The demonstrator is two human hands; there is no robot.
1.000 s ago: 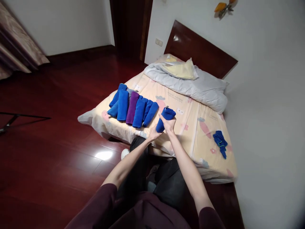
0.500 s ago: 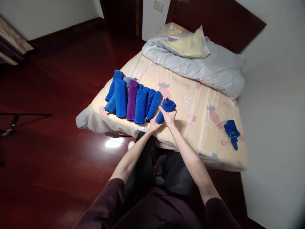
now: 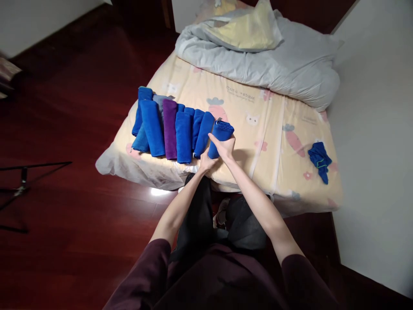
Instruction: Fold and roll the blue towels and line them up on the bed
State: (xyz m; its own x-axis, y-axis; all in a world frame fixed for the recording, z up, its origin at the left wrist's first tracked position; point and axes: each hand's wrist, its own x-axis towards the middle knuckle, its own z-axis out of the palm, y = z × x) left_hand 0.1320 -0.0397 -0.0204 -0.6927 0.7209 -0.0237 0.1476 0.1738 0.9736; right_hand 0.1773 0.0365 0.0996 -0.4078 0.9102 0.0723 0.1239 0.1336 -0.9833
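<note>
Both my hands grip one rolled blue towel (image 3: 220,132) over the near edge of the bed (image 3: 267,142). My left hand (image 3: 205,162) is closed round its lower end. My right hand (image 3: 224,147) is wrapped round its middle. The roll lies right beside a row of several rolled towels (image 3: 174,129), blue ones and one purple (image 3: 169,128), side by side on the sheet.
A crumpled blue cloth (image 3: 319,160) lies at the bed's right side near the white wall. A grey duvet (image 3: 258,56) with a yellow pillow is bunched at the head. Dark red wooden floor (image 3: 64,215) is to the left, with a black stand (image 3: 19,185) on it.
The view has tilted down and closer to the bed. My hands have carried the rolled towel slightly left, up against the end of the row.
</note>
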